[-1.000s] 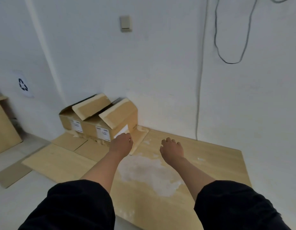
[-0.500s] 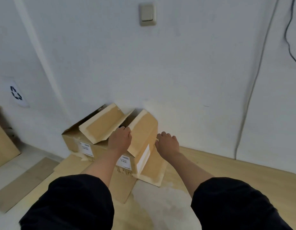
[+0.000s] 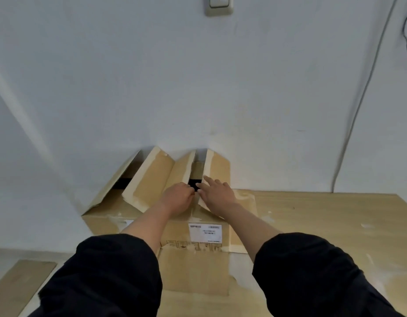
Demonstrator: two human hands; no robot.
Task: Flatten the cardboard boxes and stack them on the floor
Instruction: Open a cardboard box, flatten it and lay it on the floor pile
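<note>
Label (image 3: 205, 233) print on the box (image 3: 106, 219) unreadable.

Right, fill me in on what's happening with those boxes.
A person in black sleeves is working on an open cardboard box standing against the wall. The left hand and right hand meet at the gap between its raised top flaps. It is not flattened yet; flat cardboard already lies on the floor around it.

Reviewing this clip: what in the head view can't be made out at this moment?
- Label text: too small and blurred.
- Inside of the cardboard box: dark, screened by raised flaps.
- Left hand fingertips: curled out of sight at the flap edge.
- Second label: covered by the left forearm.
</note>
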